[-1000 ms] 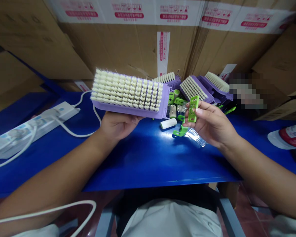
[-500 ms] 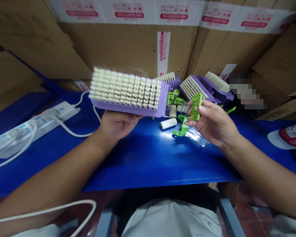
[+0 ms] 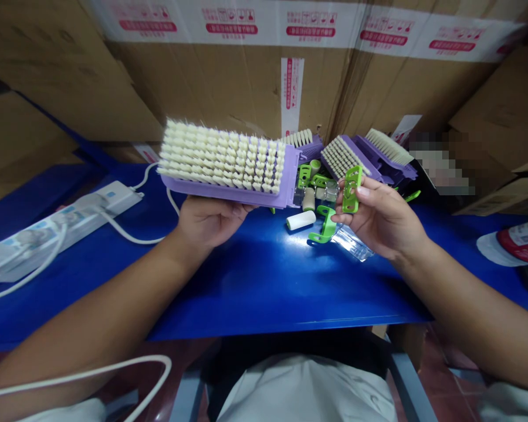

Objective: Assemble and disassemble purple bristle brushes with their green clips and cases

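Lilac plastic scrubbing brush (image 3: 225,167) with dense cream bristle tufts, resting across the left hand (image 3: 207,223), palm upward, fingers curled under the block in a light hold. Right of the brush: right hand (image 3: 378,221), partly closed, fingertips pinching a perforated green plastic clip (image 3: 352,189). Below that clip, a white roller (image 3: 300,220) and clear plastic bag (image 3: 352,244) lie on the glossy blue table (image 3: 264,293). Risk: the cradled brush could tip off the palm; the smooth clip could slip from the pinch.

Power strip (image 3: 70,220) on desk's (image 3: 255,293) left side; scrub brushes (image 3: 344,157) heaped at far edge, against cardboard cartons (image 3: 211,88) behind.
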A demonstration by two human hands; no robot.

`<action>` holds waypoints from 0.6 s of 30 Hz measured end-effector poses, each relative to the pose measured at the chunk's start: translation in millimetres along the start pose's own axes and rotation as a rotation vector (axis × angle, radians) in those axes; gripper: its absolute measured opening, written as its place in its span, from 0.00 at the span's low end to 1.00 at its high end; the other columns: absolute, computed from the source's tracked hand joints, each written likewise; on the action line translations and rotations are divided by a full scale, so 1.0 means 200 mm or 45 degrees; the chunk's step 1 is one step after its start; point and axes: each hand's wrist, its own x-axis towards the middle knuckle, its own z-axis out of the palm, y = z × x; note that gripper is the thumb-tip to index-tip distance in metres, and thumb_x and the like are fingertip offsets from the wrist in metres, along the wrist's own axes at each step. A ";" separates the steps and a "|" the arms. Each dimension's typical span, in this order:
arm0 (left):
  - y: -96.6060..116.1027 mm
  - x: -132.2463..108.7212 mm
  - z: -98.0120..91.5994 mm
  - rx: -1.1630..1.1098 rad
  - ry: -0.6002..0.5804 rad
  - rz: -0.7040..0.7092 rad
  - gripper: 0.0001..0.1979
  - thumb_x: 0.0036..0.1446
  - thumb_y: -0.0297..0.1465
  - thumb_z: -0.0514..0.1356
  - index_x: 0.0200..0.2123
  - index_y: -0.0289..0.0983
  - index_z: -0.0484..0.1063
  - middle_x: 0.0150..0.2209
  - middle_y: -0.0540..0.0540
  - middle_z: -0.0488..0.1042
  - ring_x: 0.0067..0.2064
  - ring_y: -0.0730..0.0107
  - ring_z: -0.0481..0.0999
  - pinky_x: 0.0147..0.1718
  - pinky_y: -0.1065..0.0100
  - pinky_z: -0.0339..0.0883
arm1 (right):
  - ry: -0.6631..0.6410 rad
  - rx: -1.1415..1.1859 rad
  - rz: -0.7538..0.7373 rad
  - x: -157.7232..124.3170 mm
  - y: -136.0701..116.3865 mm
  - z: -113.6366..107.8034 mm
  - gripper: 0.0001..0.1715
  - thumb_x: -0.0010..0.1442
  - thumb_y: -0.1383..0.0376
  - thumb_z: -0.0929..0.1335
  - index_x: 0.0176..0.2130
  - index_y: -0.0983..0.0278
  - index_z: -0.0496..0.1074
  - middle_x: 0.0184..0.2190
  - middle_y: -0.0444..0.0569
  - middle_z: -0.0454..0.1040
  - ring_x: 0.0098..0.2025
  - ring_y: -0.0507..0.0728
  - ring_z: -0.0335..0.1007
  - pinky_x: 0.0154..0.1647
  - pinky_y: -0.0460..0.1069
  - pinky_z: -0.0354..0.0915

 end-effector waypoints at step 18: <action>0.01 0.00 0.00 -0.011 -0.002 0.004 0.46 0.33 0.11 0.54 0.57 0.48 0.73 0.47 0.57 0.84 0.52 0.68 0.82 0.61 0.63 0.73 | 0.025 0.004 -0.025 0.00 -0.02 0.00 0.14 0.50 0.60 0.80 0.36 0.60 0.77 0.32 0.44 0.76 0.32 0.53 0.75 0.35 0.49 0.79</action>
